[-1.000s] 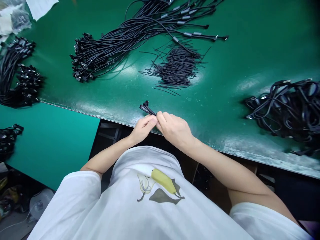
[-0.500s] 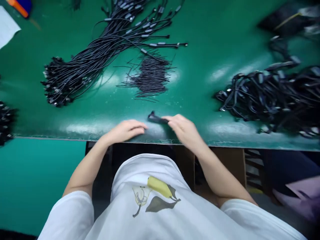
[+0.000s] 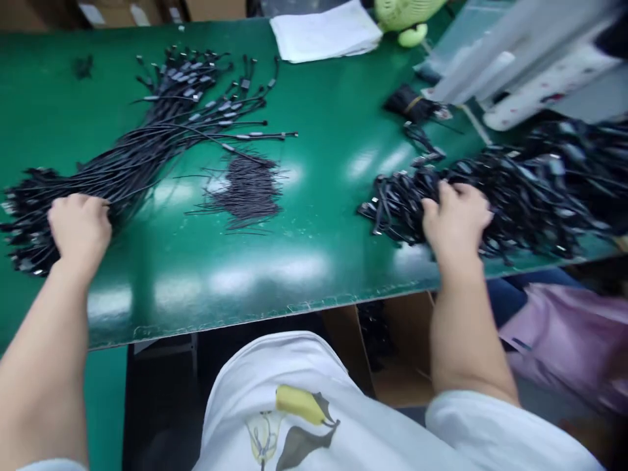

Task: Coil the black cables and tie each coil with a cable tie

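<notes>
My left hand (image 3: 81, 226) lies at the left on a long bundle of black cables (image 3: 142, 147). Its fingers are curled down among the cables near their plug ends, with the fingertips hidden. On the right, my right hand (image 3: 456, 219) is over a heap of folded black cables (image 3: 392, 203). Thumb and forefinger stand apart there, and no cable shows between them; the other fingertips are hard to see against the dark heap. A pile of short thin black ties (image 3: 252, 186) lies on the table between my hands.
The green table (image 3: 318, 255) has its edge just in front of me. White sheets (image 3: 326, 33) and a light green object (image 3: 409, 16) are at the back. A banded black bundle (image 3: 409, 103) and plastic bags (image 3: 530, 52) lie at the back right. Cardboard boxes (image 3: 402, 353) stand below.
My view has swung right. My left hand has moved left onto the long cables. My right hand has gone from the table's front middle, where it held a folded black cable, to the right-hand heap.
</notes>
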`<state>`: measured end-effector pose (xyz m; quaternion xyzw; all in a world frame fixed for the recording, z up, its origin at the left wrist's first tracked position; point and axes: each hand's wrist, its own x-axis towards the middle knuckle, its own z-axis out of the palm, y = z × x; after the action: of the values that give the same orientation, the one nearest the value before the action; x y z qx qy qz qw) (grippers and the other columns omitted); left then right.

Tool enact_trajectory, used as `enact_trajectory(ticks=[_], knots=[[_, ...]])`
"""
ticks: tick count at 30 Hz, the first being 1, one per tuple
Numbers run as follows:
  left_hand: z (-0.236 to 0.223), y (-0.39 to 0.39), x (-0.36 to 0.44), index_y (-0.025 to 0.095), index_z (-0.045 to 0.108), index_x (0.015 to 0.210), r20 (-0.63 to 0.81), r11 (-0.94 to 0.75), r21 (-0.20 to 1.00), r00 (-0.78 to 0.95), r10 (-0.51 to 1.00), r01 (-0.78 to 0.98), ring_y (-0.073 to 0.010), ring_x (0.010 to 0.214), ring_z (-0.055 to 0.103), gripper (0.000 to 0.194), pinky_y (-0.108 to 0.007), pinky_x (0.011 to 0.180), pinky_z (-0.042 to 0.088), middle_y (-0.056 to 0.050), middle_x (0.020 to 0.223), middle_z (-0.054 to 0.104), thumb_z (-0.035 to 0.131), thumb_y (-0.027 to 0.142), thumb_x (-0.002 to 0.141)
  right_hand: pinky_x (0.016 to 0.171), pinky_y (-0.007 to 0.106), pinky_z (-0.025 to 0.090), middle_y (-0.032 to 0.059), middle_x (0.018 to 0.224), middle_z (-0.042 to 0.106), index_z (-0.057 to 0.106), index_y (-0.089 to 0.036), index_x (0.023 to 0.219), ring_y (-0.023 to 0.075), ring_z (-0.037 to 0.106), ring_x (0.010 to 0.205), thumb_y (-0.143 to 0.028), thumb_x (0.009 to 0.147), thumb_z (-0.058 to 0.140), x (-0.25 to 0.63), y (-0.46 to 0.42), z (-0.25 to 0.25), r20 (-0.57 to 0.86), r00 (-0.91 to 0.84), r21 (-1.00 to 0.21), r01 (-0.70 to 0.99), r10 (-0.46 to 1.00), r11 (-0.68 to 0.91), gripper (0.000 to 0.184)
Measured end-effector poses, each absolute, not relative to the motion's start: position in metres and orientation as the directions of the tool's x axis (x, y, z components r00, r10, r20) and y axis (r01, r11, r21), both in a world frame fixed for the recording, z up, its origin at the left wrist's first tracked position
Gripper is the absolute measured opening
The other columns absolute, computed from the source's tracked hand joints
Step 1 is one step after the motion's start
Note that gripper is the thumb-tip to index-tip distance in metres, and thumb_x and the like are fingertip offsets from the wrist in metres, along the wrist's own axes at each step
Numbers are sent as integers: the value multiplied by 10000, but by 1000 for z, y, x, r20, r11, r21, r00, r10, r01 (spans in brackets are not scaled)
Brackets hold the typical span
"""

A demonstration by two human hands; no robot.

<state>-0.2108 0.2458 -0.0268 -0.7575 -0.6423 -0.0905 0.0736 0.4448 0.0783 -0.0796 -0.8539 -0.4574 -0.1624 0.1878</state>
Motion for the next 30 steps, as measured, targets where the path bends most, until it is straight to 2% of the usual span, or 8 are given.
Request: enact_trajectory(ticks=[5,9,12,15,17,21,25,30], knots=[[7,231,-198,137,583,1201,286,-44,149,0,958,988,-182,936,617,343,-372,911,503,-46,978,679,353,223,960,913,510,484,204,1144,682,710,-229,1210,328,632,1071,-455,952,499,371,115,-37,591,87,-235,970,802,68,403],[47,186,-154,199,659,1128,228,-263,289,201,953,920,-159,821,618,318,-300,838,488,-17,891,689,414,325,968,914,404,540,211,1393,524,489,-146,1447,185,671,863,-263,928,551,230,186,-7,409,-273,-470,755,871,458,535],[72,154,-135,245,680,1182,144,-308,405,272,951,861,-172,739,612,352,-288,752,470,-10,833,694,482,408,941,924,349,523,175,1463,481,502,-175,1424,196,636,1044,-215,891,633,124,256,-7,341,-553,-474,597,760,647,550],[85,135,-156,266,678,1215,64,-205,421,197,978,884,-174,688,588,378,-280,693,440,-4,796,684,544,432,903,916,321,477,142,1111,691,696,-70,1023,197,644,1017,-113,894,593,67,325,-8,100,-609,-413,694,787,590,170],[85,125,-189,261,686,1150,-23,-31,398,44,999,917,-159,661,558,331,-269,644,409,4,780,666,540,428,904,910,290,428,109,991,692,673,7,866,153,640,989,-127,943,467,61,357,4,83,-462,-377,806,883,457,258],[75,103,-242,227,621,859,-160,209,642,-138,977,738,-127,646,521,263,-258,628,417,21,706,574,500,443,948,897,234,412,36,1002,689,652,-54,955,71,597,890,-165,983,463,86,364,57,408,-367,-462,707,836,536,221],[71,87,-238,223,519,723,-74,89,990,-135,988,111,-100,509,508,323,-235,506,435,42,608,518,665,481,850,880,218,450,63,1076,679,651,-105,1026,83,615,920,-132,1022,364,104,333,112,726,-219,-455,557,652,694,288],[82,74,-216,200,532,646,-67,50,979,-79,995,-198,-50,336,325,385,-208,321,231,66,477,365,795,470,723,846,259,456,87,962,731,683,-25,988,77,615,837,-191,971,493,116,325,134,268,-404,-494,722,875,485,252]])
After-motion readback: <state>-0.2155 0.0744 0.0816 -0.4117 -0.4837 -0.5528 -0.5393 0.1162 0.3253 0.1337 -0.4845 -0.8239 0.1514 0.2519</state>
